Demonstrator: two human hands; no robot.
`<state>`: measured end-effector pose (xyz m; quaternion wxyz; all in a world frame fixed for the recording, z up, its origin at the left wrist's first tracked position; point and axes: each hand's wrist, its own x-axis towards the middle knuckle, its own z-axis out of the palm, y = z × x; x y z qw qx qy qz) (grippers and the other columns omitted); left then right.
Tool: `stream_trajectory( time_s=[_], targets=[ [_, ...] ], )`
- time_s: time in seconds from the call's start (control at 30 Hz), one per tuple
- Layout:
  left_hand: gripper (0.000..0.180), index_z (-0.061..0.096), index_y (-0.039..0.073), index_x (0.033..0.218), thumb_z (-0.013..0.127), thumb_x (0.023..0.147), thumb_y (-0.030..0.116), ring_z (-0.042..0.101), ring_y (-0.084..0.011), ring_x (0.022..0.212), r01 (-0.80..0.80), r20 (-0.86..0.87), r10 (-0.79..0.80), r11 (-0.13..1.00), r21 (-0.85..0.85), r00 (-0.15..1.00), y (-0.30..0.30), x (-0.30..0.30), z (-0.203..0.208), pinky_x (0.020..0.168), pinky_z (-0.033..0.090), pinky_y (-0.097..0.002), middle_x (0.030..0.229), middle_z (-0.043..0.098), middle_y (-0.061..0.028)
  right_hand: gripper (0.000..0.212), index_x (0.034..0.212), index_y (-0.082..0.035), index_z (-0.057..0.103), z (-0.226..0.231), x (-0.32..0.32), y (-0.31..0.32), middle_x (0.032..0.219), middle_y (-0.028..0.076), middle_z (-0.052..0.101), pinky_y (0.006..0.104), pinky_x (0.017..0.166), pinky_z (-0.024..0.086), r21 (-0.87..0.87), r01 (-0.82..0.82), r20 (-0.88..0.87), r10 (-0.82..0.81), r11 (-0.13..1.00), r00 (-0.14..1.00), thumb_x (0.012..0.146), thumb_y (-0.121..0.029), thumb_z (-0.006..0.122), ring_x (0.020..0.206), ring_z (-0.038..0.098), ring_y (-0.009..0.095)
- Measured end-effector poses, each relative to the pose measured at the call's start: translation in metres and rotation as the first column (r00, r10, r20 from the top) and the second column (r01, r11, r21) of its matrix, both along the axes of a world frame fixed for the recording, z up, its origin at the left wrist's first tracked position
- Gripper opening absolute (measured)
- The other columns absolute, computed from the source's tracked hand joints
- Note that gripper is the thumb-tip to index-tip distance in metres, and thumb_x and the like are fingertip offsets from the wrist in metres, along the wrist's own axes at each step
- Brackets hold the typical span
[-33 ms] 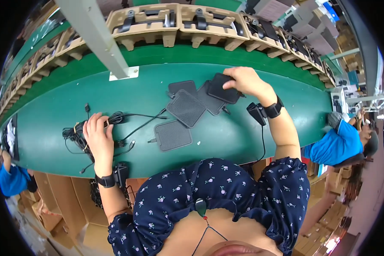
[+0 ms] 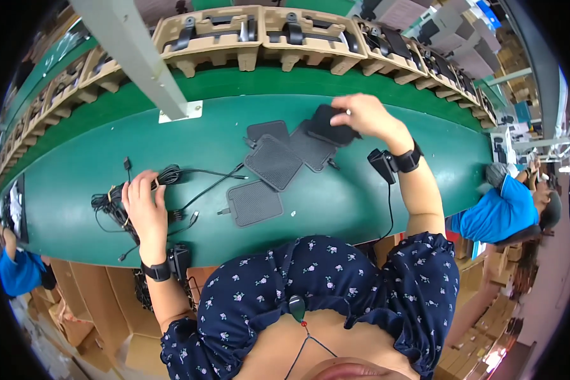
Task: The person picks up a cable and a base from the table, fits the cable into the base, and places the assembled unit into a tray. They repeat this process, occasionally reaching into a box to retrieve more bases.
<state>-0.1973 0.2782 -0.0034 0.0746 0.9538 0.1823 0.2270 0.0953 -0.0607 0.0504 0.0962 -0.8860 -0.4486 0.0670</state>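
Note:
My right hand pinches a black, flat rounded pad by its edge, above the far end of a loose group of similar pads. The held pad is slightly tilted and smeared by motion. Below it lies a dark grey textured pad, with another pad overlapping the group's middle. A further pad shows behind, and one more lies nearer me. Each seems to have a short connector. On the left, my left hand curls its fingers over a bundle of black cables, thumb apart.
Moulded cardboard trays with black parts line the far ledge. A grey metal post stands on the green table. Cable ends lie near my left hand. People in blue work at both sides. Open cartons stand below.
My right hand has shifted slightly upward, and the pad in it has tilted. My left hand stays over the cables.

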Motion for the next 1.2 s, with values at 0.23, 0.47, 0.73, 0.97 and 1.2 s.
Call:
stream_trajectory(
  time_s=[0.23, 0.47, 0.73, 0.97, 1.2],
  targets=[
    [0.023, 0.059, 0.003, 0.107, 0.062, 0.085, 0.009, 0.056, -0.0284, 0.086, 0.121, 0.245, -0.075, 0.976, -0.180, 0.967, -0.032, 0.039, 0.021, 0.076, 0.046, -0.0357, 0.096, 0.057, -0.0120, 0.018, 0.097, -0.002, 0.063, 0.030, 0.105, -0.006, 0.082, 0.002, 0.067, 0.0209, 0.066, 0.044, 0.772, 0.376, -0.278, -0.260, 0.513, 0.925, 0.088, -0.018, 0.065, 0.073, 0.059, 0.006],
    [0.022, 0.061, 0.004, 0.104, 0.066, 0.083, 0.010, 0.056, -0.0248, 0.076, 0.136, 0.118, -0.101, 0.932, -0.336, 0.988, -0.040, 0.046, 0.017, 0.069, 0.047, -0.0325, 0.090, 0.055, -0.0103, 0.023, 0.101, 0.002, 0.062, -0.010, 0.212, 0.004, 0.085, 0.003, 0.068, 0.0194, 0.068, 0.043, 0.828, 0.479, -0.450, -0.163, 0.292, 0.878, 0.089, -0.018, 0.064, 0.075, 0.057, 0.006],
    [0.023, 0.063, 0.005, 0.100, 0.069, 0.081, 0.015, 0.058, -0.0273, 0.077, 0.108, 0.107, -0.069, 0.906, -0.410, 0.992, -0.033, 0.045, 0.008, 0.068, 0.047, -0.0347, 0.090, 0.057, -0.0101, 0.031, 0.089, -0.002, 0.064, -0.008, 0.197, 0.019, 0.070, -0.003, 0.056, 0.0236, 0.059, 0.038, 0.582, 0.647, -0.579, -0.308, 0.493, 0.755, 0.090, -0.033, 0.062, 0.065, 0.046, 0.006],
    [0.023, 0.065, 0.007, 0.099, 0.072, 0.078, 0.013, 0.057, -0.0248, 0.074, 0.220, 0.258, -0.109, 0.863, -0.454, 0.960, -0.032, 0.046, 0.006, 0.066, 0.047, -0.0333, 0.087, 0.056, -0.0089, 0.039, 0.113, -0.013, 0.060, -0.011, 0.146, 0.036, 0.105, 0.015, 0.056, 0.0446, 0.077, 0.048, 0.399, 0.249, 0.692, -0.468, 0.883, 0.550, 0.079, -0.031, 0.068, 0.095, 0.056, 0.034],
    [0.029, 0.064, 0.007, 0.099, 0.073, 0.071, 0.008, 0.055, -0.0284, 0.083, 0.309, 0.336, -0.176, 0.863, -0.399, 0.925, -0.027, 0.039, 0.001, 0.072, 0.046, -0.0363, 0.089, 0.055, -0.0096, 0.039, 0.116, -0.007, 0.058, 0.022, -0.057, 0.152, 0.106, 0.012, 0.060, 0.0382, 0.088, 0.044, 0.465, -0.484, 0.357, 0.344, 0.741, 0.868, 0.083, -0.027, 0.066, 0.100, 0.056, 0.031]
  ],
)
